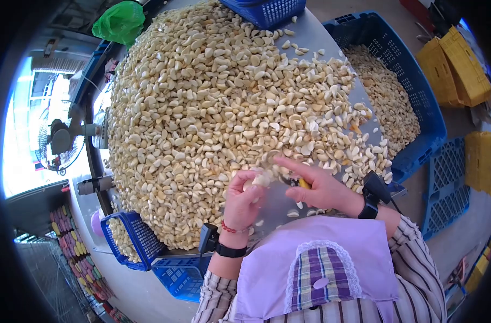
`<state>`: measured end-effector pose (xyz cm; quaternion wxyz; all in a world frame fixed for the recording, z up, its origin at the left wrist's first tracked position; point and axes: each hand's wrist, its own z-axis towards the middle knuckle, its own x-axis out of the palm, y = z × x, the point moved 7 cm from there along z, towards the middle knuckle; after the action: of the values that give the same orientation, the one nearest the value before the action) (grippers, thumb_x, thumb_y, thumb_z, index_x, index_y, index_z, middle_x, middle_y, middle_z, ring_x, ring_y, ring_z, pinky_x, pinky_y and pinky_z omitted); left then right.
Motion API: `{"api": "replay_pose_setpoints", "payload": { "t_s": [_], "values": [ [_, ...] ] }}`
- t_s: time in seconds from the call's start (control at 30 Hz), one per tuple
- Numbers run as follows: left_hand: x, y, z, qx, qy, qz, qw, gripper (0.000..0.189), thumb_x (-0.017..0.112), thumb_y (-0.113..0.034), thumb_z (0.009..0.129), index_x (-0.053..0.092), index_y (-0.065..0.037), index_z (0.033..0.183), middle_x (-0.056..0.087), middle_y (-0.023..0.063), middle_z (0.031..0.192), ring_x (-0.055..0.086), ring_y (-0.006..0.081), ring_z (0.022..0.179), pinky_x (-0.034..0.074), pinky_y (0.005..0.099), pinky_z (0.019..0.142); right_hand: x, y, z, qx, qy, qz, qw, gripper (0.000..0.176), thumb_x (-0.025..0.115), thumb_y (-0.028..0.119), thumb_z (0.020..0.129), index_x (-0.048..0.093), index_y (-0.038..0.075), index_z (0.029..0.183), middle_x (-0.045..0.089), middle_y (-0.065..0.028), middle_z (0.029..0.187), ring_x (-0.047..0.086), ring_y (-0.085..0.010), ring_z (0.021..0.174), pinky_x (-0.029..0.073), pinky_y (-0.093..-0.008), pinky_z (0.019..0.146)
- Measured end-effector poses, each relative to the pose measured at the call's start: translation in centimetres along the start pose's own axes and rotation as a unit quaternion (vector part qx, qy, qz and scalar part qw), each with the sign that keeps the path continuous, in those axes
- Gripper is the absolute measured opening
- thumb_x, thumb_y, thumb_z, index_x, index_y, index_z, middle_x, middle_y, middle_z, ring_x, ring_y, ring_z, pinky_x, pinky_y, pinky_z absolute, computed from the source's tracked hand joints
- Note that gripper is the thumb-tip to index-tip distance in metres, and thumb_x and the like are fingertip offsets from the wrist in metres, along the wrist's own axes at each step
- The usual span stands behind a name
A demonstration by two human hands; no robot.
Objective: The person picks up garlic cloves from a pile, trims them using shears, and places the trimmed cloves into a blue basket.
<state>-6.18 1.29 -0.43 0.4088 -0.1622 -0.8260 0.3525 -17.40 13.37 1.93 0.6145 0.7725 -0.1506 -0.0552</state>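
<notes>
A large heap of pale, curved nut-like pieces [202,107] covers the metal table [363,97]. Near the table's front edge, my left hand [244,199] is closed around a few pale pieces [260,180], with its fingers curled. My right hand [318,185] is just to the right, thumb and index finger apart and the index pointing toward the heap. Something yellow and dark [303,184] shows between that thumb and palm, so the hand holds a small tool, mostly hidden. Loose pieces [293,213] lie on the metal below.
A big blue crate [433,116] of pieces stands at the right. Small blue baskets [143,237] are at the lower left, and another [267,13] sits at the top. A green bag [120,22], a fan [61,135] and yellow crates [455,67] are farther out.
</notes>
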Motion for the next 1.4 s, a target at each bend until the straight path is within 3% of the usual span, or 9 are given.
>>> {"api": "replay_pose_setpoints", "payload": {
  "t_s": [0.33, 0.4, 0.57, 0.63, 0.73, 1.03, 1.1, 1.2, 1.4],
  "values": [
    [0.9, 0.7, -0.8, -0.046, 0.057, 0.130, 0.989, 0.025, 0.073, -0.008, 0.075, 0.049, -0.009, 0.085, 0.055, 0.0008, 0.076, 0.052, 0.0079, 0.060, 0.041, 0.0176, 0.051, 1.9, -0.4, -0.1, 0.027, 0.118, 0.034, 0.992, 0.054, 0.058, 0.022, 0.090, 0.041, 0.015, 0.140, 0.063, -0.0071, 0.112, 0.055, -0.0091, 0.075, 0.047, -0.0246, 0.072],
    [2.8, -0.2, -1.6, -0.081, 0.248, -0.265, 0.928, 0.028, 0.073, -0.015, 0.077, 0.047, -0.010, 0.086, 0.051, 0.0013, 0.072, 0.051, 0.0105, 0.057, 0.040, 0.0188, 0.048, 1.6, -0.8, -0.1, 0.039, 0.082, 0.070, 0.993, 0.050, 0.057, 0.020, 0.092, 0.042, 0.018, 0.139, 0.064, -0.0016, 0.090, 0.054, -0.0051, 0.065, 0.046, -0.0209, 0.061],
    [-8.3, -8.4, 1.5, 0.119, -0.006, 0.032, 0.992, 0.016, 0.065, -0.022, 0.085, 0.058, -0.009, 0.091, 0.054, 0.0053, 0.074, 0.052, 0.0134, 0.066, 0.045, 0.0257, 0.054, 0.2, -2.0, -0.1, 0.108, 0.005, 0.177, 0.978, 0.048, 0.056, 0.022, 0.094, 0.042, 0.022, 0.139, 0.051, 0.0060, 0.063, 0.042, 0.0005, 0.049, 0.039, -0.0157, 0.047],
    [-7.6, -14.1, 1.9, 0.339, -0.196, 0.731, 0.559, 0.019, 0.065, -0.022, 0.083, 0.067, -0.006, 0.094, 0.063, 0.0075, 0.084, 0.061, 0.0201, 0.073, 0.049, 0.0334, 0.063, 0.2, -1.9, -0.1, 0.101, 0.006, 0.179, 0.979, 0.048, 0.055, 0.022, 0.094, 0.042, 0.021, 0.140, 0.052, 0.0055, 0.064, 0.043, 0.0001, 0.050, 0.040, -0.0158, 0.048],
    [-11.6, -15.3, 3.9, 0.167, -0.247, 0.833, 0.466, 0.023, 0.064, -0.023, 0.082, 0.069, -0.007, 0.099, 0.065, 0.0107, 0.092, 0.062, 0.0267, 0.088, 0.048, 0.0373, 0.077, 0.4, -1.6, 0.1, 0.105, 0.008, 0.180, 0.978, 0.048, 0.055, 0.022, 0.094, 0.042, 0.019, 0.139, 0.050, 0.0057, 0.061, 0.043, -0.0001, 0.048, 0.041, -0.0159, 0.048],
    [-11.6, -14.8, 4.7, 0.125, -0.176, 0.847, 0.486, 0.025, 0.065, -0.027, 0.082, 0.066, -0.005, 0.095, 0.065, 0.0114, 0.096, 0.062, 0.0256, 0.089, 0.048, 0.0360, 0.078, -0.3, -2.2, -0.7, 0.140, 0.001, 0.153, 0.978, 0.048, 0.056, 0.022, 0.093, 0.042, 0.018, 0.139, 0.055, 0.0053, 0.127, 0.051, -0.0018, 0.067, 0.044, -0.0164, 0.049],
    [-11.9, -12.8, 4.6, 0.025, -0.175, 0.560, 0.809, 0.017, 0.065, -0.016, 0.083, 0.062, -0.005, 0.095, 0.065, 0.0082, 0.091, 0.061, 0.0154, 0.074, 0.049, 0.0270, 0.065, -0.4, -1.0, -0.6, 0.105, -0.006, 0.132, 0.986, 0.050, 0.057, 0.021, 0.092, 0.042, 0.018, 0.140, 0.059, 0.0018, 0.117, 0.050, -0.0023, 0.065, 0.044, -0.0178, 0.053],
    [-8.9, -8.8, 3.0, -0.021, -0.107, 0.239, 0.965, 0.011, 0.064, -0.013, 0.082, 0.055, -0.011, 0.087, 0.060, -0.0002, 0.077, 0.043, 0.0017, 0.052, 0.032, 0.0157, 0.044, 0.1, -0.4, -0.4, 0.069, 0.004, 0.091, 0.993, 0.055, 0.059, 0.023, 0.090, 0.039, 0.017, 0.141, 0.060, -0.0023, 0.118, 0.049, -0.0036, 0.067, 0.044, -0.0215, 0.061],
    [-1.8, -1.2, 1.3, 0.057, -0.015, 0.080, 0.995, 0.014, 0.063, -0.006, 0.082, 0.049, -0.011, 0.082, 0.059, -0.0010, 0.076, 0.043, 0.0024, 0.053, 0.032, 0.0144, 0.046, 0.9, 0.0, 0.1, -0.103, -0.023, -0.070, 0.992, 0.066, 0.060, 0.033, 0.089, 0.030, 0.015, 0.145, 0.061, -0.0020, 0.090, 0.048, -0.0065, 0.063, 0.042, -0.0213, 0.062]
  ]
}}
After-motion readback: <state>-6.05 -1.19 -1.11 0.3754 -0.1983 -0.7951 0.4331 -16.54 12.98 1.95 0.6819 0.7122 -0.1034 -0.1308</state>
